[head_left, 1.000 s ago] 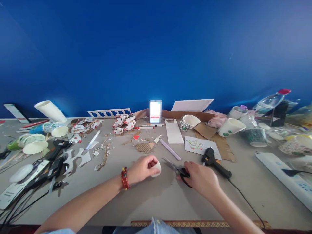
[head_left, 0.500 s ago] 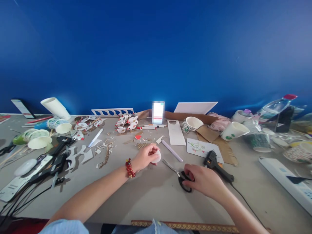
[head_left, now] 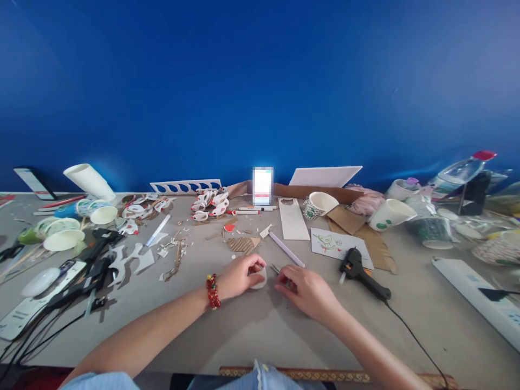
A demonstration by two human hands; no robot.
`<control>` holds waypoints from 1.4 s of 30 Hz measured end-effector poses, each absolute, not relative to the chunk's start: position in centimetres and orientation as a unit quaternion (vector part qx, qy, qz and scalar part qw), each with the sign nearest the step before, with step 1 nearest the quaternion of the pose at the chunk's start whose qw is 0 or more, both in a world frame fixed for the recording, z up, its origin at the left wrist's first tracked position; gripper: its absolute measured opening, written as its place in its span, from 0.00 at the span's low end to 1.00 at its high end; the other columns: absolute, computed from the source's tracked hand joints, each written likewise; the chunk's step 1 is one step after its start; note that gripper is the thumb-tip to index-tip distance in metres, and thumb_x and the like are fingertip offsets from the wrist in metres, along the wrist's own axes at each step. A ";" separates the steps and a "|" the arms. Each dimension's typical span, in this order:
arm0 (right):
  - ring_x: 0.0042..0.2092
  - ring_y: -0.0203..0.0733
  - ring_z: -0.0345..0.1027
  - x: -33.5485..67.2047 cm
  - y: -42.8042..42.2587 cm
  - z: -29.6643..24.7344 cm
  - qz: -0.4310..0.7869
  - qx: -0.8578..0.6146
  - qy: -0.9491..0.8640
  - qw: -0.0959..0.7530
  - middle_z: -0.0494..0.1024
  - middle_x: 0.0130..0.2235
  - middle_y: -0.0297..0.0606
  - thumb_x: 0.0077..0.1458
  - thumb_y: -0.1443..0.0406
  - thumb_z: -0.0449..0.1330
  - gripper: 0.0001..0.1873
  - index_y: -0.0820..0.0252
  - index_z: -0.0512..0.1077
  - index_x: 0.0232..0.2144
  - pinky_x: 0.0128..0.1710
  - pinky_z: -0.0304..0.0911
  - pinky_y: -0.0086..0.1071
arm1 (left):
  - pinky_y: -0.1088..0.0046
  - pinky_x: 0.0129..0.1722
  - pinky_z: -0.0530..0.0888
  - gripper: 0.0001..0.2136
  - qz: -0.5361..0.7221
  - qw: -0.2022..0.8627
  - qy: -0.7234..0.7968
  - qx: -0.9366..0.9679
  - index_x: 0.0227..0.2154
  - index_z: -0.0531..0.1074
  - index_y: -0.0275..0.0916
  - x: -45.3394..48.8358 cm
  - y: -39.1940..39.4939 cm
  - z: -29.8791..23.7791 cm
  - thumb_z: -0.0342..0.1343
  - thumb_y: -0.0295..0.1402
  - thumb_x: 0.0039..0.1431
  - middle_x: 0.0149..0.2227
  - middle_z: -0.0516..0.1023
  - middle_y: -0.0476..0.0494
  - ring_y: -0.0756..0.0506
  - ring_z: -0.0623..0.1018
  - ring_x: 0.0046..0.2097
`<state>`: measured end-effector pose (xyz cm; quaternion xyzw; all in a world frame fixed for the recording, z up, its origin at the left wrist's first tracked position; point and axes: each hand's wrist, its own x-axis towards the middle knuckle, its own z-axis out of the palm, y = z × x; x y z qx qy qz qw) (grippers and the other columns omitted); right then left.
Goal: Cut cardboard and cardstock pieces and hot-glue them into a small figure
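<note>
- Right hand (head_left: 309, 287) has slid over toward the left hand (head_left: 239, 276) in the last half second, and the scissors (head_left: 275, 268), whose black handles showed before, now show only a bit of blade beyond its fingers.
- Right fingers are bent and drawn near one another; from where I stand I cannot tell whether they grip the scissors.
- Left thumb and fingers are closed on a small white piece (head_left: 262, 280), held just left of the blade, above the table (head_left: 244, 336).
- Red beads (head_left: 213, 291) circle the left wrist.
- Just beyond the hands lie ribbed cardboard (head_left: 239, 244) and a purple stick (head_left: 286, 249), the stick slanting toward the right hand.
- Right of these, a glue gun (head_left: 355, 262) lies partly across a drawing (head_left: 325, 242).
- Farther back are a white strip (head_left: 292, 225), a tipped cup (head_left: 323, 203) and a cluster of white-and-red birds (head_left: 211, 203).
- Between strip and birds, a lit phone (head_left: 263, 187) stands upright near the blue wall (head_left: 260, 81).
</note>
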<state>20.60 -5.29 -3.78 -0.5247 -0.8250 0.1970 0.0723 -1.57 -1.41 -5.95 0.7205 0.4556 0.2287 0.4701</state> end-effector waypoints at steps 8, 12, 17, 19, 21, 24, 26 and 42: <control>0.43 0.45 0.69 19.9 -4.8 -4.5 0.148 -0.508 -0.848 0.033 0.75 0.39 0.39 0.59 0.66 0.55 0.05 0.58 0.70 0.36 0.38 0.60 0.31 | 0.61 0.51 0.68 0.13 0.185 0.199 0.434 0.859 0.47 0.70 0.40 -2.5 -3.7 -5.1 0.57 0.33 0.59 0.47 0.75 0.41 0.40 0.72 0.49; 0.49 0.47 0.66 19.3 -4.8 -4.2 0.154 -0.477 -0.862 0.082 0.74 0.47 0.40 0.58 0.61 0.59 0.12 0.57 0.69 0.44 0.45 0.61 0.35 | 0.58 0.49 0.67 0.19 0.154 0.155 0.430 0.876 0.46 0.70 0.40 -3.5 -4.5 -5.0 0.62 0.41 0.54 0.46 0.73 0.40 0.38 0.70 0.49; 0.49 0.49 0.64 17.3 -4.2 -4.6 0.163 -0.421 -0.887 0.101 0.73 0.47 0.41 0.53 0.63 0.65 0.16 0.58 0.70 0.45 0.50 0.62 0.39 | 0.59 0.48 0.67 0.11 0.132 0.132 0.434 0.881 0.43 0.71 0.40 -3.2 -5.3 -5.6 0.58 0.36 0.58 0.45 0.73 0.41 0.39 0.70 0.48; 0.48 0.49 0.65 16.8 -3.9 -4.8 0.168 -0.417 -0.888 0.093 0.74 0.45 0.41 0.53 0.64 0.65 0.12 0.59 0.71 0.41 0.48 0.63 0.39 | 0.59 0.48 0.67 0.10 0.136 0.125 0.434 0.881 0.42 0.71 0.40 -3.5 -5.0 -5.5 0.57 0.36 0.59 0.45 0.73 0.41 0.39 0.70 0.48; 0.47 0.50 0.66 16.6 -3.6 -5.1 0.171 -0.420 -0.886 0.097 0.74 0.44 0.41 0.53 0.65 0.65 0.12 0.59 0.72 0.41 0.47 0.64 0.40 | 0.60 0.49 0.67 0.12 0.148 0.123 0.433 0.881 0.43 0.71 0.40 -4.6 -4.2 -5.0 0.59 0.36 0.58 0.46 0.73 0.42 0.39 0.70 0.49; 0.47 0.50 0.66 16.6 -3.4 -5.4 0.174 -0.420 -0.883 0.117 0.74 0.45 0.41 0.54 0.64 0.64 0.12 0.58 0.72 0.42 0.47 0.65 0.41 | 0.61 0.49 0.68 0.09 0.191 0.107 0.486 0.846 0.43 0.71 0.41 -6.9 -2.6 -4.1 0.58 0.33 0.59 0.44 0.76 0.44 0.41 0.72 0.48; 0.48 0.51 0.66 16.6 -3.3 -5.6 0.176 -0.416 -0.882 0.131 0.74 0.46 0.42 0.55 0.62 0.63 0.13 0.57 0.72 0.43 0.48 0.64 0.43 | 0.62 0.48 0.68 0.06 0.192 0.095 0.514 0.830 0.41 0.72 0.41 -8.1 -1.7 -3.9 0.55 0.30 0.61 0.43 0.76 0.45 0.42 0.73 0.46; 0.47 0.49 0.68 17.9 -2.7 -6.4 0.222 -0.392 -0.868 0.211 0.76 0.45 0.42 0.58 0.65 0.60 0.09 0.57 0.72 0.43 0.46 0.65 0.39 | 0.71 0.38 0.70 0.07 0.146 0.156 0.520 0.827 0.33 0.70 0.41 -7.3 0.2 -6.5 0.49 0.26 0.64 0.38 0.74 0.47 0.46 0.74 0.39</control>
